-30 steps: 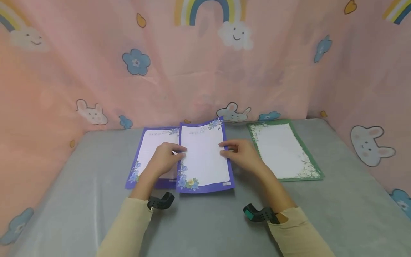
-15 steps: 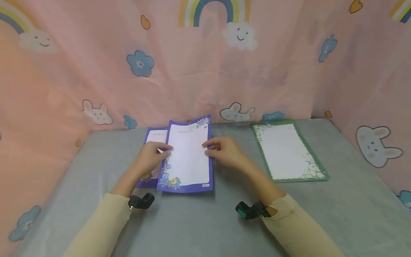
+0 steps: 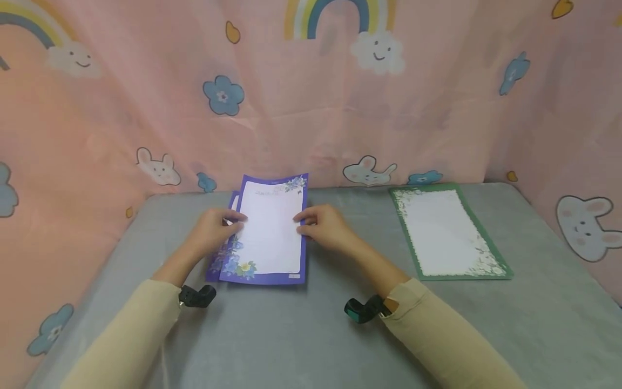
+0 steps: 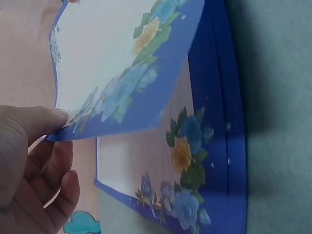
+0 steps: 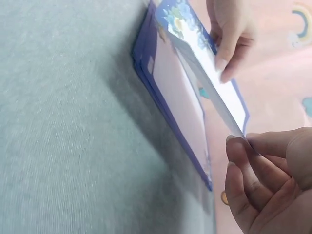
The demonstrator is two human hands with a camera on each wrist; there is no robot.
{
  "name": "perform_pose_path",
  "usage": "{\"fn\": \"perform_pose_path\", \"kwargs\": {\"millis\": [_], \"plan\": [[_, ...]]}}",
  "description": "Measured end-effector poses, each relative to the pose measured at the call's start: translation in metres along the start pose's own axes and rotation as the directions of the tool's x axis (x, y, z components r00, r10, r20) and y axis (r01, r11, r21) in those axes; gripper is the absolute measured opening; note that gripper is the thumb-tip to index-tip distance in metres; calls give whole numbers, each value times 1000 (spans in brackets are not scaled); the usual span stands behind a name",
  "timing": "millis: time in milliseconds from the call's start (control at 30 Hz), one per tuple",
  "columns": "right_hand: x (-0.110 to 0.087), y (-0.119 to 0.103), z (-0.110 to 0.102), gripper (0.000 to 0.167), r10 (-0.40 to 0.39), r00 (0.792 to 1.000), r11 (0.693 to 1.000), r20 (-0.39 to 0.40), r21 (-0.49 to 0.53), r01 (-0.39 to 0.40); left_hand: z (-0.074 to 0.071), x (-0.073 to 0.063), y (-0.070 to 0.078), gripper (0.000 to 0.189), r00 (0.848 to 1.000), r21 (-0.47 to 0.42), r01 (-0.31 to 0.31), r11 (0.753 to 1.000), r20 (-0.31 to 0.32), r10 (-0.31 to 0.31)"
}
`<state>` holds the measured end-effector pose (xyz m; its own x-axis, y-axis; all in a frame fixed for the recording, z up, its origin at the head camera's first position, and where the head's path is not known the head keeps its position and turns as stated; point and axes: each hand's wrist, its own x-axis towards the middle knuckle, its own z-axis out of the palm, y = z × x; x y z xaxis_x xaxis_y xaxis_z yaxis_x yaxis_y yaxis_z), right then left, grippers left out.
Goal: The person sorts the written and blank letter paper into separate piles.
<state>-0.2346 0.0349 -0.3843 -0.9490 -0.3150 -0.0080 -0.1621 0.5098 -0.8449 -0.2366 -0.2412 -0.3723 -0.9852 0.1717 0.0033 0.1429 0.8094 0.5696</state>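
A sheet of purple-bordered floral paper [image 3: 272, 227] is held up by both hands, slightly bowed. My left hand [image 3: 214, 229] pinches its left edge between thumb and fingers. At the opposite edge, my right hand [image 3: 325, 227] pinches it the same way. Beneath it lie more purple-bordered sheets [image 4: 190, 180] with blue and yellow flowers; in the head view the raised sheet hides most of them. The right wrist view shows a gap between the raised sheet [image 5: 222, 92] and the lower sheets [image 5: 178, 102] on the table.
Green-bordered paper [image 3: 447, 232] with white flowers lies to the right on the grey-covered table [image 3: 291, 340]. A pink curtain [image 3: 282, 129] with rainbows, clouds and rabbits hangs behind and along both sides. Each wrist wears a black camera mount [image 3: 196, 296].
Both hands have carried the purple-bordered sheet leftward, so it now overlaps most of the purple sheets below. The head view has shifted a little to the left.
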Motion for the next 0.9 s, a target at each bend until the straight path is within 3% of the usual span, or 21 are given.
{"fn": "perform_pose_path", "kwargs": {"millis": [333,633,900], "plan": [[19,7,19,21,39,999,999,33,4,-39,-7,0,-13,28,997,25,72,997,14,-72],[23,9,24,22,95,994,993,49,71,-99,-8,6,-19,28,993,4,117,993,27,-117],[33,10,33,24,95,992,995,82,1,-95,-6,11,-24,28,991,17,134,991,25,-135]]}}
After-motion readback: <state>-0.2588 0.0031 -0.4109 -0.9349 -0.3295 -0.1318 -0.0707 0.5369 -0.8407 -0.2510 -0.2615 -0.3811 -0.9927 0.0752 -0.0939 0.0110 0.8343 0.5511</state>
